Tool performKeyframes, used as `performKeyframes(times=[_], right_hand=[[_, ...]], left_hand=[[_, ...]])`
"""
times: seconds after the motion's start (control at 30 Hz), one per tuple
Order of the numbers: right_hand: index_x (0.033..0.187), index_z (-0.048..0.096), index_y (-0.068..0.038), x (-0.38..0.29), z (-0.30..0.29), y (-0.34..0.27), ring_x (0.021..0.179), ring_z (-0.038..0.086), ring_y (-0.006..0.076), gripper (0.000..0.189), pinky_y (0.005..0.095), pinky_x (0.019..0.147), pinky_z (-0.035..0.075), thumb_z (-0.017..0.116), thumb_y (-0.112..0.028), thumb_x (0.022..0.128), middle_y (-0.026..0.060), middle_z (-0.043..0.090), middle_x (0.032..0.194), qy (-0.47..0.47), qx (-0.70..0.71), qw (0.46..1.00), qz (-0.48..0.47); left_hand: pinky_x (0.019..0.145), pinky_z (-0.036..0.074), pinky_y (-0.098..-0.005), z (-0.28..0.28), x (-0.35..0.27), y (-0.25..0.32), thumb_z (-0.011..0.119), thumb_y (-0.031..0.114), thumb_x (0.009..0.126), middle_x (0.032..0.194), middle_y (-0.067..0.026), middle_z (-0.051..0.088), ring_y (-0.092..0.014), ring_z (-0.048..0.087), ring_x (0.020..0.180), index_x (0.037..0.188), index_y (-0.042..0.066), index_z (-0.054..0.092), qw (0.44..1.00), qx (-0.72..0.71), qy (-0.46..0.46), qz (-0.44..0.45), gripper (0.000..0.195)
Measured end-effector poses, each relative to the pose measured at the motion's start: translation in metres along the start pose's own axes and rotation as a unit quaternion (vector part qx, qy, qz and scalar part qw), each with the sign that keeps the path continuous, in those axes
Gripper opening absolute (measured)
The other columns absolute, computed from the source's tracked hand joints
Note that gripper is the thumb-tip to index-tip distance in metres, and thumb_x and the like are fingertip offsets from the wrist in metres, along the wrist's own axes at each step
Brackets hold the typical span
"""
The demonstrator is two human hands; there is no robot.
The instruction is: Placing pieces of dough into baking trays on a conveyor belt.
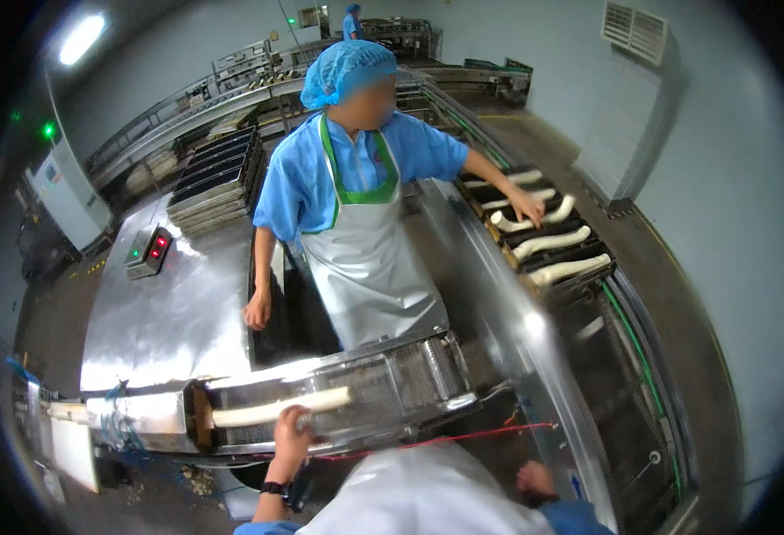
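Observation:
My left hand, with a dark watch on its wrist, is over the near rail of a mesh-belt conveyor. Its fingers are slightly apart beside a long pale dough strip; whether they touch it is unclear. The strip lies along the belt, its left end at the opening of a metal housing. Low on the right, my right hand is beside my white apron. Its fingers look curled, and nothing shows in them.
Across the conveyor stands a co-worker, one hand over dough pieces in dark trays on the right-hand line. Stacked trays and a display box sit on a steel table. A red cord runs along my side.

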State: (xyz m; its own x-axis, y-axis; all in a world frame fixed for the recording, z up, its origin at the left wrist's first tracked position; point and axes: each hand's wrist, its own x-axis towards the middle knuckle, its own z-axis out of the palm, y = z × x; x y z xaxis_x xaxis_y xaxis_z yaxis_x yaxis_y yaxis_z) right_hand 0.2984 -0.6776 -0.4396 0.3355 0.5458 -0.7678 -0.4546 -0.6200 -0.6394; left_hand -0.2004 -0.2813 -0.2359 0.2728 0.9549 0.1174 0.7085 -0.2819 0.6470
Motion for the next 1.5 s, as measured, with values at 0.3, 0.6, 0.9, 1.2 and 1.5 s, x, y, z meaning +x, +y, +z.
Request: performKeyframes(times=[0.3, 0.6, 0.9, 1.2, 1.5], right_hand=[[0.081, 0.064, -0.006, 0.011, -0.002, -0.013, 0.065, 0.064, 0.0226, 0.015, 0.0412, 0.053, 0.051, 0.066, -0.021, 0.085, 0.0094, 0.063, 0.071, -0.117, 0.171, 0.978, -0.019], [0.089, 0.069, -0.008, -0.004, 0.005, -0.034, 0.071, 0.067, 0.0283, 0.010, 0.0396, 0.062, 0.053, 0.066, -0.014, 0.082, 0.0100, 0.066, 0.076, -0.060, -0.342, 0.935, -0.074], [0.103, 0.068, -0.003, 0.004, 0.131, -0.183, 0.084, 0.068, 0.0211, 0.025, 0.0329, 0.078, 0.054, 0.063, 0.000, 0.079, 0.0113, 0.071, 0.092, 0.183, -0.233, 0.880, -0.371], [0.122, 0.063, -0.011, -0.021, 0.266, -0.272, 0.113, 0.053, 0.0411, 0.053, 0.0480, 0.099, 0.046, 0.072, -0.012, 0.070, 0.0162, 0.055, 0.125, -0.027, -0.529, 0.676, -0.512], [0.109, 0.061, -0.007, -0.020, 0.259, -0.290, 0.110, 0.054, 0.0373, 0.042, 0.0516, 0.092, 0.048, 0.073, -0.013, 0.069, 0.0148, 0.058, 0.110, 0.040, -0.710, 0.541, -0.449]], left_hand=[[0.102, 0.042, -0.0456, -0.008, 0.021, -0.059, 0.066, 0.019, 0.088, 0.119, -0.0173, 0.064, -0.036, 0.057, 0.116, 0.115, 0.004, 0.066, 0.973, 0.230, 0.025, -0.023, 0.031], [0.085, 0.046, -0.0474, 0.046, 0.029, 0.000, 0.067, 0.026, 0.088, 0.100, -0.0159, 0.068, -0.037, 0.060, 0.093, 0.107, 0.007, 0.070, 0.989, 0.118, 0.037, 0.087, 0.027], [0.089, 0.050, -0.0469, 0.065, 0.008, 0.053, 0.073, 0.010, 0.074, 0.115, -0.0173, 0.066, -0.039, 0.061, 0.103, 0.116, 0.005, 0.065, 0.957, -0.004, -0.098, 0.274, 0.043], [0.082, 0.050, -0.0468, 0.032, -0.005, 0.027, 0.080, 0.015, 0.069, 0.102, -0.0147, 0.064, -0.036, 0.062, 0.098, 0.111, 0.008, 0.063, 0.979, 0.080, -0.075, 0.173, 0.046], [0.076, 0.052, -0.0484, 0.030, 0.001, 0.045, 0.073, 0.030, 0.075, 0.098, -0.0144, 0.068, -0.037, 0.066, 0.089, 0.106, 0.010, 0.061, 0.951, 0.218, -0.203, 0.081, 0.039]])
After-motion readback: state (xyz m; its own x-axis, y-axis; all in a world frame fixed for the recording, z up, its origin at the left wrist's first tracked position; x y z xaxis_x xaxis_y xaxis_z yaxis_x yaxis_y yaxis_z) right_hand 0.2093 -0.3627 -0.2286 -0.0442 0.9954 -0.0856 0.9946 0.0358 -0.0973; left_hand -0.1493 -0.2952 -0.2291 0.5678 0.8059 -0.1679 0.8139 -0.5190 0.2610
